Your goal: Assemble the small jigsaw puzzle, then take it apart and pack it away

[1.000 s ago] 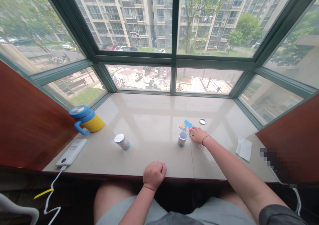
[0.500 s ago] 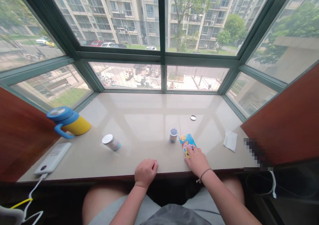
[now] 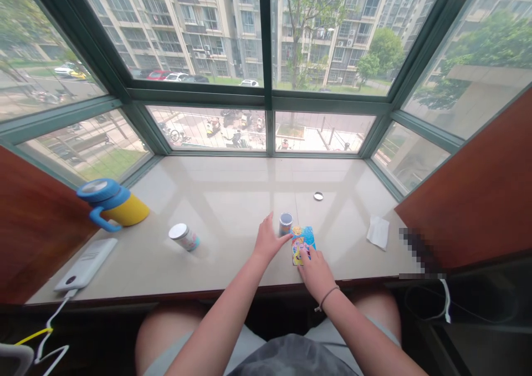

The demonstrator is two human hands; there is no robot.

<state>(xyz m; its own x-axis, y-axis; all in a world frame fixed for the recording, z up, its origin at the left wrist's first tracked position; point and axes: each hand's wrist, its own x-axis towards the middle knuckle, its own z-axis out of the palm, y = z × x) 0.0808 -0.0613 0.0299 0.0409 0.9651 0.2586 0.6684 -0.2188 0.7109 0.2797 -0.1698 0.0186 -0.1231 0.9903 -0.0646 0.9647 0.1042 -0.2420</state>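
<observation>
My left hand (image 3: 269, 240) is spread beside a small open can (image 3: 285, 223), its thumb reaching across the can's near side toward the packet; whether it touches the can is unclear. Just right of the can lies a colourful blue and yellow packet (image 3: 303, 244). The fingers of my right hand (image 3: 315, 269) rest over the packet's lower part, with the thumb at its near edge. Farther back lies a round metal lid (image 3: 318, 196). A second can with a white top (image 3: 185, 237) stands to the left.
At the left are a blue and yellow jug (image 3: 118, 204) and a white power bank (image 3: 86, 265) with a cable. White tissue (image 3: 378, 233) lies on the right of the pale ledge (image 3: 224, 184). Windows enclose the back, wooden panels the sides.
My left hand has risen from the ledge's front edge to the can and opened from a fist. My right hand and the packet have shifted slightly left, the packet now more upright in view.
</observation>
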